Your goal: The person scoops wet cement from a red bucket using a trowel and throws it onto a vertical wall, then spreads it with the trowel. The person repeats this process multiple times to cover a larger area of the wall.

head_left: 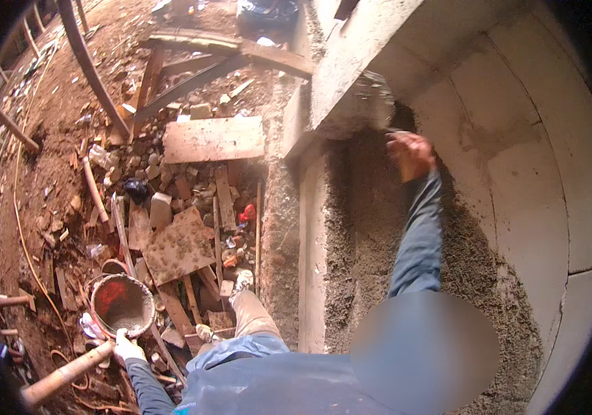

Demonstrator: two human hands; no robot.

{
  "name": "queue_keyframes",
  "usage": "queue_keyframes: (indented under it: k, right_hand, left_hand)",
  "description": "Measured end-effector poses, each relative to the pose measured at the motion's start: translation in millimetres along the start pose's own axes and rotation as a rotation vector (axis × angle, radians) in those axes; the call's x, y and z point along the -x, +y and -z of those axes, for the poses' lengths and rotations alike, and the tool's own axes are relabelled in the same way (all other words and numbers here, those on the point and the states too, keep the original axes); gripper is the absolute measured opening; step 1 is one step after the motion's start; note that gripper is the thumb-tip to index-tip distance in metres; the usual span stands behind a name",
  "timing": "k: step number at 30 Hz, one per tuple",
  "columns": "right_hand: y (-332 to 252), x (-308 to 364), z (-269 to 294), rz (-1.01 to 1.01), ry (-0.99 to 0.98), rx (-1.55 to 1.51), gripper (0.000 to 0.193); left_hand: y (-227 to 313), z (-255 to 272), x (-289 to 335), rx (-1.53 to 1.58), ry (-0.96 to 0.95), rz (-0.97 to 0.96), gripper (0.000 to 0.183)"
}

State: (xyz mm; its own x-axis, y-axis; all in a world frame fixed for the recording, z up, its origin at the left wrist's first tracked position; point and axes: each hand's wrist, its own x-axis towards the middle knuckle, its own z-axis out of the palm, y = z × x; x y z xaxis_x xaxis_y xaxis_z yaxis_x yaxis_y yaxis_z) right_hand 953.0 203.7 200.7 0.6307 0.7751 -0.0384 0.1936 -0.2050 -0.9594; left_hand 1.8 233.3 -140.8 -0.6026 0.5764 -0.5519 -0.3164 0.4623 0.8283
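Note:
My right hand (412, 153) is raised at the wall and closed around the handle of a trowel. The trowel's grey blade (364, 104) is blurred and lies against the underside of a concrete beam (355, 59). Rough wet mortar (379, 207) covers the wall face below and beside my right arm. Down at the left, my left hand (128, 347), in a white glove, grips the near rim of a round bucket (151, 315). Grey mortar (130, 319) lies inside the bucket, and its inner wall shows red. The fingers are partly hidden by the rim.
A thick round wooden pole (68, 373) ends beside my left hand. Boards (213, 138), a mortar-spotted panel (180, 245) and rubble litter the ground. A timber frame (192, 76) stands near the beam. Smooth grey wall blocks (531, 180) rise at the right.

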Motion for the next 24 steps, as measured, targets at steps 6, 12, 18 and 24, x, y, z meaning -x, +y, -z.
queue_keyframes:
  k: [6,12,18,24]
  right_hand:
    - [-112,92,30,0.433,0.472,-0.079,0.019]
    - [-61,243,-130,0.222,0.017,0.113,0.032]
    - [39,358,-324,0.375,-0.469,0.887,0.029]
    - [36,377,-435,0.644,-0.143,1.386,0.022]
  left_hand:
    - [-33,70,-33,-0.233,-0.003,-0.188,0.057]
    - [-14,-54,50,0.060,-0.394,-0.079,0.076]
    - [44,-120,157,-0.089,-0.773,-0.444,0.083]
    - [124,-95,216,0.037,-1.113,-0.448,0.078]
